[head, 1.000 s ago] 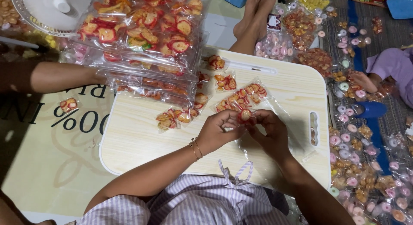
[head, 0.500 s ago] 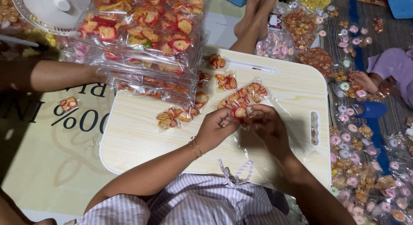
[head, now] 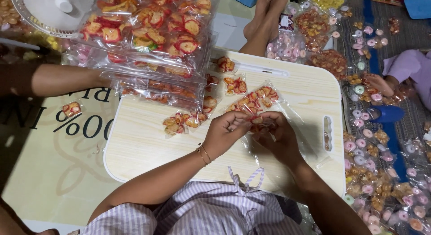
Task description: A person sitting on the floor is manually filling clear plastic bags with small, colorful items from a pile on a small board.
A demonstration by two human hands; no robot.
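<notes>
Both hands meet over the middle of a pale wooden board (head: pixel 148 145) that serves as the surface. The left hand (head: pixel 224 131) is curled nearly shut, its fingertips pinching a small clear packet of snacks (head: pixel 262 122), and the right hand (head: pixel 279 135) closes on the same packet from the other side, fingers bent in tight around it. The packet sits between the two sets of fingertips, just above the board, at the near end of a longer strip of joined packets (head: pixel 253 100) that trails away toward the far side. It looks very light and soft: thin crinkly film, likely slippery, with small orange and red pieces inside that seem brittle and could crush under a hard squeeze. The safest hold is probably on the flat sealed edges of the film, not over the filled middle. More loose packets (head: pixel 182 122) lie on the board to the left, and a big stack of filled bags (head: pixel 148 33) overlaps its far left corner. A clear empty bag (head: pixel 310 140) spreads under the right hand. To the right, on the floor, many small ring-shaped sweets (head: pixel 372 149) lie scattered, and another person's bare feet (head: pixel 265 19) rest at the far edge.
</notes>
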